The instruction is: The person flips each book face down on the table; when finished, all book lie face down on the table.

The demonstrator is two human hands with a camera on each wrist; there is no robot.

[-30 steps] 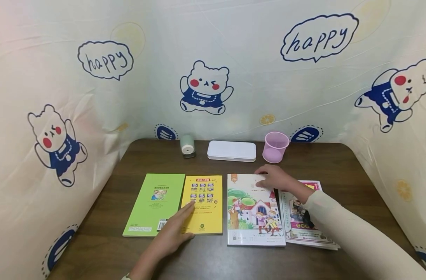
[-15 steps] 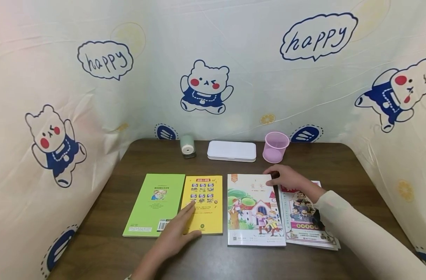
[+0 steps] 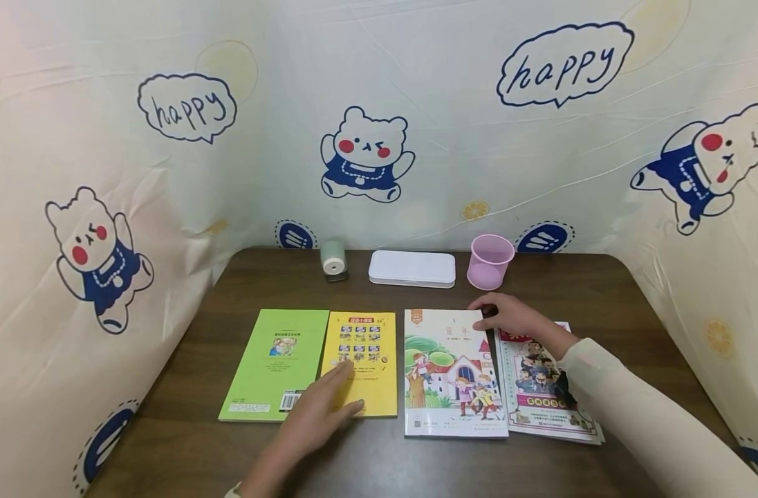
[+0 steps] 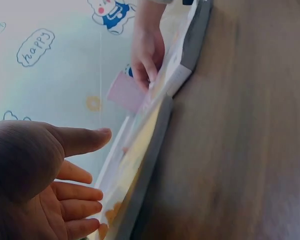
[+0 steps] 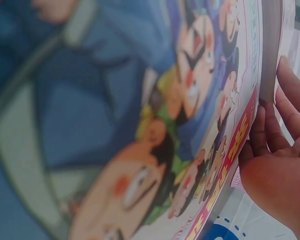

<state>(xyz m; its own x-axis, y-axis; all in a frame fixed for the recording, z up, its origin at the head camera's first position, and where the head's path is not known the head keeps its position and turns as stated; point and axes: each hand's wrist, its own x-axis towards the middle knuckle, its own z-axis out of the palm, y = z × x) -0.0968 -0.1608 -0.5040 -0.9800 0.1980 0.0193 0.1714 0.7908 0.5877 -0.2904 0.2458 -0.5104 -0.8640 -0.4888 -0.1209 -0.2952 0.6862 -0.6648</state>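
In the head view a green book [image 3: 282, 366], a yellow book [image 3: 369, 373], a white book [image 3: 438, 408] with a cartoon house cover and a comic-style book [image 3: 543, 415] lie side by side. My left hand [image 3: 317, 408] is over the lower left of the yellow book, fingers extended and thumb spread. In the left wrist view its fingers are loosely stretched beside the yellow book's edge. At the white book's top right corner, my right hand [image 3: 512, 319] holds the corner between thumb and fingers. Its forearm passes over the comic-style book and covers part of it.
Along the back of the brown table [image 3: 261, 283] stand a pale green pencil sharpener [image 3: 333, 259], a white flat case [image 3: 412, 268] and a pink mesh cup [image 3: 490, 263]. Behind them hangs a printed curtain [image 3: 441, 138]. A narrow gap separates the yellow and white books.
My right hand has slid a little to the right along the white book's top corner, uncovering its title. My left thumb has shifted slightly to the right. The books look almost unmoved.
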